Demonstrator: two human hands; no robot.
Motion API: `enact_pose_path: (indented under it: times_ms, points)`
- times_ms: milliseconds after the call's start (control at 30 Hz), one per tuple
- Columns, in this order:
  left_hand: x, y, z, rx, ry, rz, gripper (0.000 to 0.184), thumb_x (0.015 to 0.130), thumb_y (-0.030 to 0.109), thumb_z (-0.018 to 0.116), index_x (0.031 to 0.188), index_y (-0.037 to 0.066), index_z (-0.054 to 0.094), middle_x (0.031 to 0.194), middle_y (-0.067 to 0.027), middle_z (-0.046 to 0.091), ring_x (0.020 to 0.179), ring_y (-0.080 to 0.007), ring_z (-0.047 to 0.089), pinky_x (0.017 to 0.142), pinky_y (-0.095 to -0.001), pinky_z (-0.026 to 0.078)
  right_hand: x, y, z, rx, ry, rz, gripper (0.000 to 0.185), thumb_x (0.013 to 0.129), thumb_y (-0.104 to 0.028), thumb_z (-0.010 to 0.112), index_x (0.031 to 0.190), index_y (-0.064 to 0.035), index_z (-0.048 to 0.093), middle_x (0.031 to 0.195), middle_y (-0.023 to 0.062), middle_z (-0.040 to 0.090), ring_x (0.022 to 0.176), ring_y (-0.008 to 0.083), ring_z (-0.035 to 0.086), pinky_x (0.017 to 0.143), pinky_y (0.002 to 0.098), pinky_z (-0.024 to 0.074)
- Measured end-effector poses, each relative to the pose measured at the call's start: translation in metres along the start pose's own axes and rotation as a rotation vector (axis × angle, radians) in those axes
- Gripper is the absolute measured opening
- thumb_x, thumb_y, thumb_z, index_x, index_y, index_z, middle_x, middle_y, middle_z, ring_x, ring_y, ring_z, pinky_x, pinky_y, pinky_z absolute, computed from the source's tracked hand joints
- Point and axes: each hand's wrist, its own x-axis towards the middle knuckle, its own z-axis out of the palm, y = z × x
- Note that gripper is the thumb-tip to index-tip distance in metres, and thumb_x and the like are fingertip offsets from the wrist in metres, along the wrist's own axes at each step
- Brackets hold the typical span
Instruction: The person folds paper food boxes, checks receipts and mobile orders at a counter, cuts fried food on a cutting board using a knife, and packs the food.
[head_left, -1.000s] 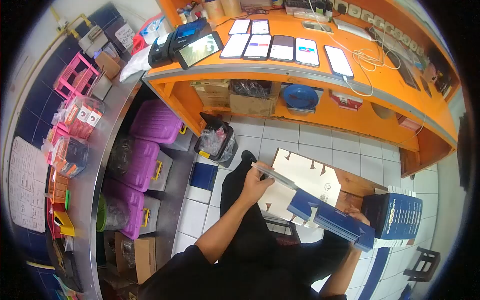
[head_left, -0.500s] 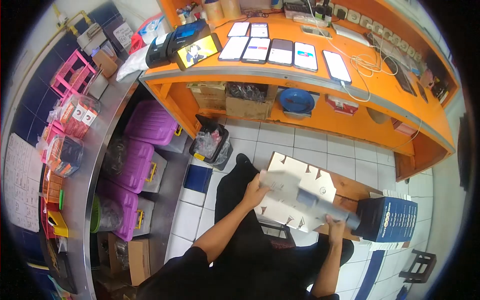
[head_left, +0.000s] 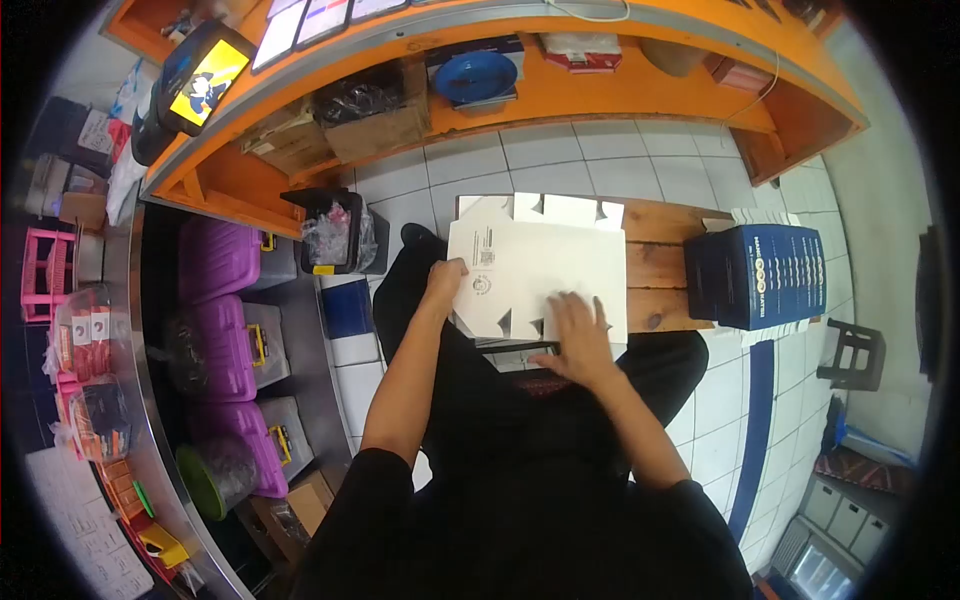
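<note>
- Your left hand (head_left: 447,285) has let go of the folded blue card and now holds the left edge of the white cardboard (head_left: 545,265).
- Your right hand (head_left: 582,335) has left the card's other end; it is now spread, slightly blurred, over the cardboard's lower right.
- The cardboard on top now lies straighter, its round printed mark (head_left: 481,285) at the left instead of the right.
- Your view has dropped, bringing white drawers (head_left: 845,515) in at lower right.

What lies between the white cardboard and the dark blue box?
Bare wooden planks span the stretch from the white cardboard to the dark blue box, as the head view shows.
</note>
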Motion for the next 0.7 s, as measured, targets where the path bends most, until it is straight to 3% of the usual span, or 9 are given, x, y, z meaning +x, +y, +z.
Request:
enact_pose_path:
  times_ms: [67, 133, 233, 400, 500, 567, 600, 667, 700]
  points:
    - [-0.012, 0.015, 0.001, -0.095, -0.001, -0.043, 0.043, 0.067, 0.018, 0.058, 0.092, -0.017, 0.060, 0.081, -0.0251, 0.065, 0.064, -0.0335, 0.064, 0.058, -0.0420, 0.051, -0.007, -0.004, 0.018, -0.053, -0.012, -0.074, 0.080, 0.074, -0.034, 0.079, 0.139, -0.0022, 0.044, 0.136, 0.0200, 0.051, 0.129, 0.0366, 0.046, 0.109, 0.0599, 0.0311]
    - [-0.017, 0.024, 0.000, -0.086, -0.035, -0.048, 0.042, 0.067, 0.017, 0.058, 0.092, -0.017, 0.059, 0.081, -0.0244, 0.064, 0.065, -0.0329, 0.064, 0.058, -0.0422, 0.050, -0.008, 0.004, 0.047, -0.265, 0.072, -0.034, 0.050, 0.085, -0.020, 0.063, 0.131, -0.0034, 0.051, 0.131, 0.0142, 0.055, 0.127, 0.0300, 0.050, 0.110, 0.0524, 0.0336]
    - [-0.018, 0.027, -0.005, -0.079, -0.071, -0.063, 0.043, 0.066, 0.017, 0.058, 0.093, -0.016, 0.058, 0.084, -0.0243, 0.063, 0.069, -0.0318, 0.064, 0.059, -0.0424, 0.050, -0.007, 0.015, 0.045, -0.163, 0.077, 0.025, 0.042, 0.083, -0.011, 0.057, 0.125, -0.0035, 0.056, 0.118, 0.0115, 0.058, 0.114, 0.0267, 0.056, 0.104, 0.0482, 0.0391]
    - [-0.007, 0.016, -0.001, -0.085, -0.054, -0.107, 0.051, 0.065, 0.015, 0.058, 0.104, -0.018, 0.054, 0.088, -0.0240, 0.062, 0.072, -0.0305, 0.064, 0.061, -0.0416, 0.051, -0.003, 0.025, 0.041, -0.226, 0.174, -0.075, 0.031, 0.080, -0.010, 0.059, 0.110, -0.0039, 0.060, 0.105, 0.0096, 0.060, 0.102, 0.0258, 0.059, 0.093, 0.0405, 0.0459]
    - [-0.031, 0.028, 0.005, 0.083, 0.046, -0.057, 0.058, 0.070, 0.018, 0.061, 0.115, -0.016, 0.049, 0.096, -0.0252, 0.063, 0.082, -0.0360, 0.065, 0.071, -0.0434, 0.053, 0.006, 0.036, 0.044, -0.120, 0.022, -0.085, 0.020, 0.079, -0.009, 0.060, 0.098, -0.0038, 0.064, 0.097, 0.0104, 0.063, 0.096, 0.0277, 0.062, 0.086, 0.0397, 0.0505]
    - [-0.032, 0.016, 0.012, 0.627, 0.358, 0.192, 0.054, 0.077, 0.022, 0.065, 0.118, -0.010, 0.053, 0.107, -0.0266, 0.062, 0.095, -0.0403, 0.062, 0.087, -0.0454, 0.050, 0.022, 0.045, 0.040, -0.019, -0.258, -0.023, 0.014, 0.078, -0.007, 0.060, 0.090, -0.0041, 0.066, 0.091, 0.0114, 0.064, 0.091, 0.0305, 0.065, 0.079, 0.0423, 0.0536]
    - [-0.044, 0.016, 0.016, 0.635, 0.353, 0.190, 0.054, 0.077, 0.022, 0.065, 0.118, -0.010, 0.053, 0.107, -0.0266, 0.062, 0.095, -0.0403, 0.062, 0.087, -0.0454, 0.050, 0.031, 0.051, 0.040, -0.016, -0.263, -0.069, 0.011, 0.078, -0.007, 0.060, 0.083, -0.0039, 0.069, 0.086, 0.0144, 0.068, 0.085, 0.0335, 0.067, 0.075, 0.0457, 0.0553]
    - [-0.079, 0.024, 0.024, 0.950, 0.759, 0.708, 0.050, 0.081, 0.027, 0.068, 0.119, -0.004, 0.056, 0.112, -0.0248, 0.062, 0.106, -0.0406, 0.058, 0.098, -0.0462, 0.044, 0.055, 0.069, 0.047, -0.057, -0.400, -0.082, 0.011, 0.077, -0.010, 0.063, 0.081, -0.0032, 0.070, 0.086, 0.0159, 0.069, 0.084, 0.0345, 0.068, 0.075, 0.0454, 0.0554]
    - [-0.087, 0.021, 0.026, 0.958, 0.752, 0.710, 0.050, 0.081, 0.027, 0.068, 0.119, -0.004, 0.056, 0.112, -0.0248, 0.062, 0.106, -0.0406, 0.058, 0.098, -0.0462, 0.044, 0.069, 0.077, 0.050, -0.104, -0.536, -0.104, 0.012, 0.075, -0.012, 0.065, 0.080, -0.0025, 0.072, 0.086, 0.0174, 0.071, 0.083, 0.0355, 0.069, 0.076, 0.0451, 0.0556]
